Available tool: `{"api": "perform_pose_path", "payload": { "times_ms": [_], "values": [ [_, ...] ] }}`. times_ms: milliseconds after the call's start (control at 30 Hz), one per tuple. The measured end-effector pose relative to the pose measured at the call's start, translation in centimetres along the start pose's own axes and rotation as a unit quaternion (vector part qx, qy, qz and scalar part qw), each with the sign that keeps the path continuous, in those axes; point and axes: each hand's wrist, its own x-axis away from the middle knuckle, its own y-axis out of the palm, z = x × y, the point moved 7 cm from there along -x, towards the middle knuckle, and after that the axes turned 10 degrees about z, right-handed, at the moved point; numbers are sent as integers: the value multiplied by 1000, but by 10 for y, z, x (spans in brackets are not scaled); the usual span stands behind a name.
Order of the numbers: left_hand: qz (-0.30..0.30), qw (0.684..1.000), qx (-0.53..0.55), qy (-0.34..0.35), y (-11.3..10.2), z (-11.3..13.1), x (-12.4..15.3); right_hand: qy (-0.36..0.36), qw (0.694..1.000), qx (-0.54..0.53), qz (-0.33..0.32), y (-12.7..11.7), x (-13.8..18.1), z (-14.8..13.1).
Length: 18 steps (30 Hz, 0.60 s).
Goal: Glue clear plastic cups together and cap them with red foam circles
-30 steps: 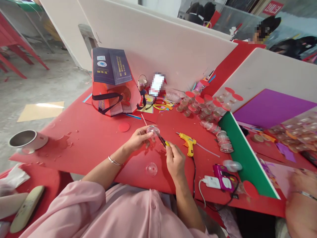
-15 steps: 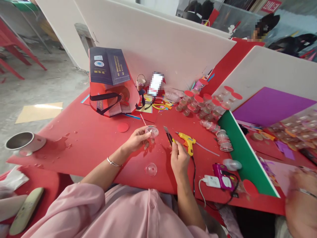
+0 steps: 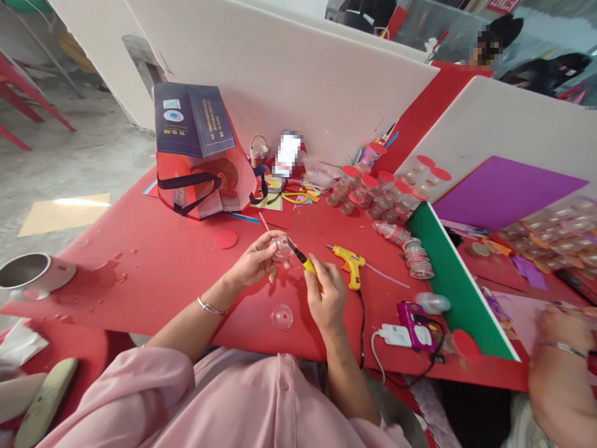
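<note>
My left hand (image 3: 254, 261) is closed round a small clear plastic cup (image 3: 282, 245), held just above the red table (image 3: 153, 261). My right hand (image 3: 324, 292) grips a yellow-handled cutting tool (image 3: 302, 259) whose dark tip touches the cup's right side. A thin pink straw (image 3: 263, 222) sticks up behind the cup. A second clear cup (image 3: 282, 317) lies on the table in front of me, between my forearms. A yellow glue gun (image 3: 349, 262) rests just right of my right hand, its black cord running to a white plug (image 3: 395, 335).
A red and navy paper bag (image 3: 198, 149) lies open at the back left, a red paper disc (image 3: 226, 239) in front of it. Several clear cups with red lids (image 3: 380, 190) cluster at the back right. A metal bowl (image 3: 35, 272) sits far left. Another person's hand (image 3: 557, 330) works at right.
My right hand drew the cutting tool away from the cup to the right, then brought its tip back against the cup. The view has shifted slightly.
</note>
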Motion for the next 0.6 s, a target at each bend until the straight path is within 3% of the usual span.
{"api": "perform_pose_path", "payload": {
  "times_ms": [333,600],
  "values": [
    [37,997,-66,18,-5,-6,-2,-68,997,30,-1,0,1,-12],
    [-14,999,-49,-13,1,-7,2,-71,997,43,0,-10,-1,-9]
  ]
}}
